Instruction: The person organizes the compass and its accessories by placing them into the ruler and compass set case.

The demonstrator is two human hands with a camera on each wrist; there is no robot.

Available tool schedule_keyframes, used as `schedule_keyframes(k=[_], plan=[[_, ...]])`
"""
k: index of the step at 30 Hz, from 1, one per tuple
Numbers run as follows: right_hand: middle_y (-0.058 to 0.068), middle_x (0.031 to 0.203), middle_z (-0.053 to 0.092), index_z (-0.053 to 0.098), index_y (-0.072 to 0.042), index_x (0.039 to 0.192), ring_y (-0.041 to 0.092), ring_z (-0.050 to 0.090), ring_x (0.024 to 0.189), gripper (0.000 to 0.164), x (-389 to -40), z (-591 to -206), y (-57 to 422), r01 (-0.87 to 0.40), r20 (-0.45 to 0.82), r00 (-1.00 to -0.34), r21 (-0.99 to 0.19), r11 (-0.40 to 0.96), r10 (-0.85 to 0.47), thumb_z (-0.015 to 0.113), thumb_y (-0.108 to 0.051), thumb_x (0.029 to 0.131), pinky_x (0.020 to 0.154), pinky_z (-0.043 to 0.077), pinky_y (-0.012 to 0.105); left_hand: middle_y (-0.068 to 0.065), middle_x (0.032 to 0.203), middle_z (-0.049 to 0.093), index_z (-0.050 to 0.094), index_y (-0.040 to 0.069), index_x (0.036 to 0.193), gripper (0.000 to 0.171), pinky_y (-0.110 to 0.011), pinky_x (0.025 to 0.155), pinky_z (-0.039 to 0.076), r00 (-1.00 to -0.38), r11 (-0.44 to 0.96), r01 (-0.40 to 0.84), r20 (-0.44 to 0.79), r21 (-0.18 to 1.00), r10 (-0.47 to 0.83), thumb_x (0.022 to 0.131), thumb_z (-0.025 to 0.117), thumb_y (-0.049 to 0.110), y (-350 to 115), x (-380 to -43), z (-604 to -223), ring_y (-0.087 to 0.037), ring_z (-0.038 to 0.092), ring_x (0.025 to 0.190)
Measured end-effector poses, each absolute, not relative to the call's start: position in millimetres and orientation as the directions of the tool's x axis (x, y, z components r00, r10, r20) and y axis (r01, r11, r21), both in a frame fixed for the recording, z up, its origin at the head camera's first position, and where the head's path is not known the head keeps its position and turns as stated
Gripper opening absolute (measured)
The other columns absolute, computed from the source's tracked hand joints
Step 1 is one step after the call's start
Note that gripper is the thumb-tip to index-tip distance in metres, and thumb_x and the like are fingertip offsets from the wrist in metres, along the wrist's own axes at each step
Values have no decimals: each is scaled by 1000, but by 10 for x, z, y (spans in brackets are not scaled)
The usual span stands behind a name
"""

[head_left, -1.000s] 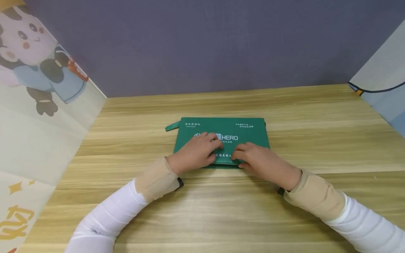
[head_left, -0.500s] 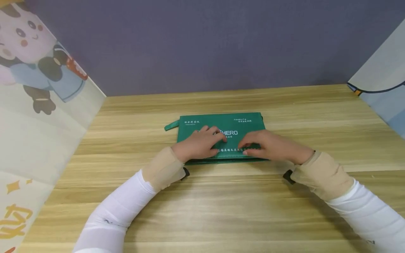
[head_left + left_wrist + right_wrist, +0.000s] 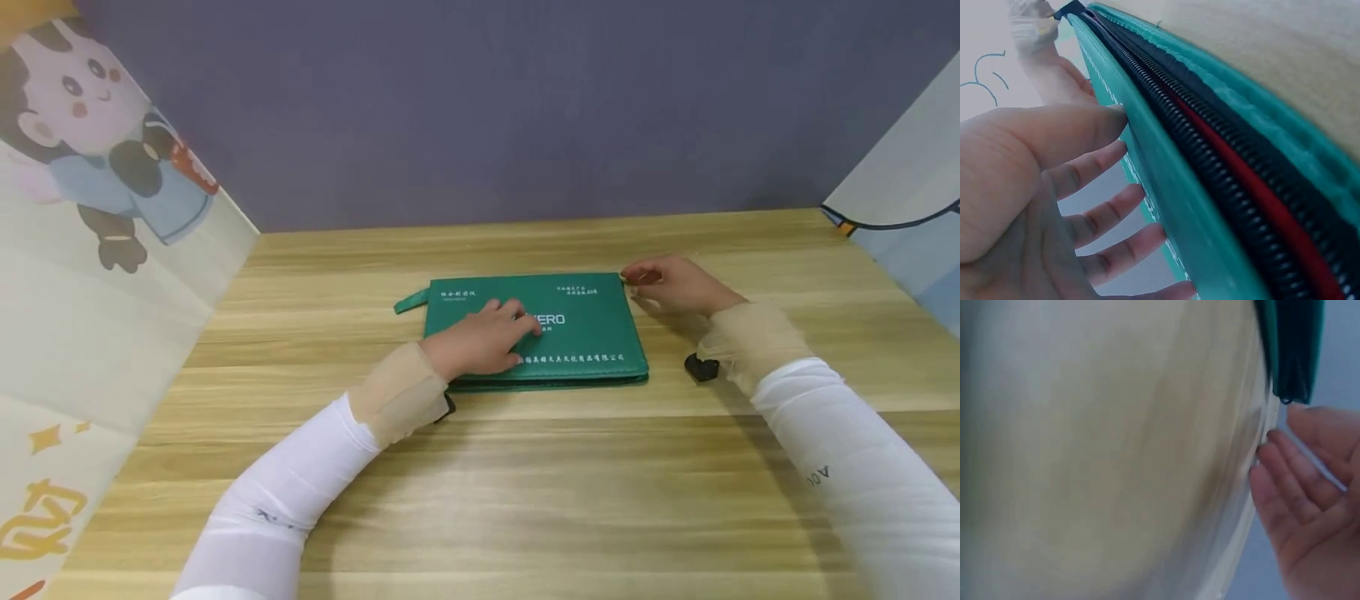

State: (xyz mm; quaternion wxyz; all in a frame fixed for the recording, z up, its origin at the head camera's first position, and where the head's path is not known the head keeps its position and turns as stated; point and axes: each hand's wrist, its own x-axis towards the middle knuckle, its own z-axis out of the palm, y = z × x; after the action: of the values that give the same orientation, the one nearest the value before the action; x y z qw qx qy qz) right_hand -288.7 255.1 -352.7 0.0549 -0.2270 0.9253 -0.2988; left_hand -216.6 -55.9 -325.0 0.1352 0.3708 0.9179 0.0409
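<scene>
A green zippered case [image 3: 585, 333] with white lettering lies flat on the table. My left hand [image 3: 480, 337] rests on its top with fingers spread. In the left wrist view, the left thumb [image 3: 1085, 128] touches the case's front edge, where the two rows of black zipper teeth [image 3: 1191, 134] stand apart with red between them. My right hand [image 3: 678, 285] is at the far right corner of the case, thumb and forefinger tips slightly apart. In the right wrist view, the right thumb [image 3: 1319, 425] is close beneath the zipper end [image 3: 1291, 397]; whether it touches is unclear.
A green strap [image 3: 411, 301] sticks out from the case's left side onto the wooden table [image 3: 525, 483]. Behind the table rises a dark grey-blue panel [image 3: 510, 108]. A wall with cartoon prints [image 3: 97, 142] stands at the left, another pale panel [image 3: 911, 167] at the right.
My right hand has moved from the case's front edge across its top to the far right corner. The left hand has stayed on the case, shifting slightly right.
</scene>
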Motion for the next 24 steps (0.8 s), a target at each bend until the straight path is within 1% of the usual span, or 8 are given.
schedule_keyframes(k=[2,4,8,11,17,19,22,24], plan=[[23,112,57,52,4,119,36,53,102,32,-2926,-3535,2519,-389,8,-883,-574,721,-470,53,-2,88,85,41,48,-4,129,37,42,23,129,43,-38,81,40,-685,721,670,-226,176,693,89,58,23,-565,-2163,-3243,-21,34,107],[24,111,57,51,4,120,37,53,101,33,-2967,-3518,2477,-406,1,-871,-563,719,-491,53,0,87,85,41,49,-4,129,38,42,22,129,43,-37,81,40,-683,721,670,-231,177,693,89,58,23,-568,-2165,-3236,-21,35,106],[22,104,60,55,4,115,36,55,96,31,-3035,-3500,2438,-431,5,-859,-550,716,-513,55,3,84,84,42,48,-5,127,39,43,22,129,43,-35,84,39,-677,715,676,-233,179,698,89,58,23,-554,-2181,-3231,-21,35,105],[22,100,61,56,5,111,35,56,94,27,-3051,-3504,2430,-420,1,-862,-560,714,-507,55,4,84,84,43,47,-6,127,39,43,20,128,42,-33,85,38,-670,707,685,-229,177,706,88,58,23,-534,-2182,-3240,-22,35,105],[22,105,60,58,6,109,37,53,99,23,-3071,-3547,2413,-337,-55,-882,-624,706,-469,54,-1,88,88,40,47,-7,125,39,44,18,127,42,-31,85,39,-681,721,669,-241,181,692,87,59,21,-511,-2137,-3244,-23,36,105],[20,105,60,59,5,109,36,53,100,22,-3075,-3555,2414,-291,-75,-900,-633,718,-430,53,-3,89,88,40,47,-6,125,40,44,18,127,42,-30,86,38,-686,726,664,-240,181,687,87,59,21,-503,-2129,-3241,-23,36,105],[18,103,62,59,5,108,35,54,98,22,-3076,-3555,2420,-234,-92,-923,-636,735,-374,52,-6,90,85,42,46,-6,125,39,44,19,127,42,-30,87,37,-691,730,660,-237,176,683,87,59,21,-493,-2128,-3232,-23,35,106],[17,100,63,59,6,107,32,55,94,23,-3073,-3551,2419,-207,-91,-936,-638,742,-339,52,-7,90,81,44,42,-5,125,39,44,19,126,42,-31,86,38,-695,732,659,-233,172,680,87,59,21,-490,-2130,-3222,-23,35,106]])
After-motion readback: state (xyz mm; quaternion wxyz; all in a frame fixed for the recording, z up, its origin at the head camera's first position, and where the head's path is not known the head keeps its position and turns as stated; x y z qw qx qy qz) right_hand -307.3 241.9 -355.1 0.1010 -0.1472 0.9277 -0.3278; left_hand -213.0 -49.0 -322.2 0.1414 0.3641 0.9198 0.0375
